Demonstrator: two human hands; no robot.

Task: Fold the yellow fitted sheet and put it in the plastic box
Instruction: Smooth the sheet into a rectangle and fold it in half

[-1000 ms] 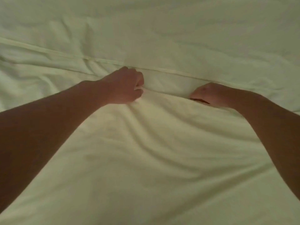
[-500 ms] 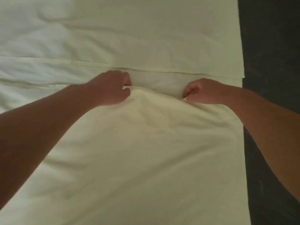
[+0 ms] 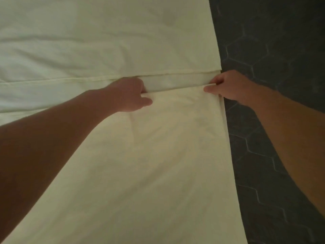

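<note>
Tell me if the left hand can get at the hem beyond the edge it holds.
Likely yes: the left hand grips the near edge of the sheet, and the hem lies just past it, nothing between.

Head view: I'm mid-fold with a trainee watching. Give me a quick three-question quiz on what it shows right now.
1. True or false: the right hand pinches a corner of the upper layer of the yellow fitted sheet, at the sheet's right edge.
2. Which surface lies to the right of the sheet? A) wooden boards B) dark hexagon-tiled floor C) a striped rug
3. Short answer: does the left hand hold the same folded edge, or rest flat on the cloth?

Key: 1 true. 2 B. 3 it holds the same edge, with its fingers curled round it.
</note>
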